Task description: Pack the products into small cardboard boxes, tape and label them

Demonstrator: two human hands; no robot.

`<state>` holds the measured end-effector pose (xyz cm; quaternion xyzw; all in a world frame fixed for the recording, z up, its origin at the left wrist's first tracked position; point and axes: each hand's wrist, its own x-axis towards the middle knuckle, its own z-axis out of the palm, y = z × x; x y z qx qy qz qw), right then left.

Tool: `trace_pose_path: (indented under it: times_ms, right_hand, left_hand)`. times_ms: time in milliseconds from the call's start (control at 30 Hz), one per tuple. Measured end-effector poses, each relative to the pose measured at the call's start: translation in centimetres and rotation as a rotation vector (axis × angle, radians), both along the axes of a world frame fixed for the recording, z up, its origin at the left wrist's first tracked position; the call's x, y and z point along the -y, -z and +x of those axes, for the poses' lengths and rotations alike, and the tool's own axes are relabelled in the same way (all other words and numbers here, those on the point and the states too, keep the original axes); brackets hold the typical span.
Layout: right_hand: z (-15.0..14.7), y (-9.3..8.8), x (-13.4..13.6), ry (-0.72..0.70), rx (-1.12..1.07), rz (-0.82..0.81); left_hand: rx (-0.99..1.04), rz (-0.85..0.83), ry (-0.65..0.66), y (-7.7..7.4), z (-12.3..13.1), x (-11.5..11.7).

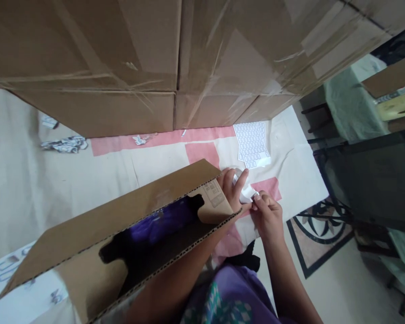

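Note:
An open cardboard box [121, 211] lies tilted across the near side of the table, with something purple and shiny [162, 222] inside it. My left forearm passes along the box's near side. At the box's right end, my left hand [234, 186] is closed around a small white tape dispenser [246, 191], partly hidden by the fingers. My right hand [268, 209] pinches at the dispenser's front tip with thumb and forefinger. A printed label [214, 193] shows on the box's end flap, close to my left hand.
Large taped cartons [205, 58] form a wall along the back of the table. Label sheets [253, 144] lie to the right by the cartons. Crumpled paper [65, 144] and scraps lie left. Beyond the table's right edge stands a dark chair [371, 180].

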<state>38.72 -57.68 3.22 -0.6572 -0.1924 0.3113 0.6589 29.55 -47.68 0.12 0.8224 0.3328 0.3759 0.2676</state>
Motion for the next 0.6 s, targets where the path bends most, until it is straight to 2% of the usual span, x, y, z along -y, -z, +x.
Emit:
trace_pose_path:
  times_ms: [333,600]
  right_hand:
    - [0.5,1.6,0.8,-0.039,0.04,0.094]
    - [0.4,1.5,0.7,-0.018,0.065,0.087]
  left_hand:
    - [0.015,0.013,-0.02,0.2,0.2,0.1]
    - [0.03,0.001,-0.026,-0.4,0.2,0.0]
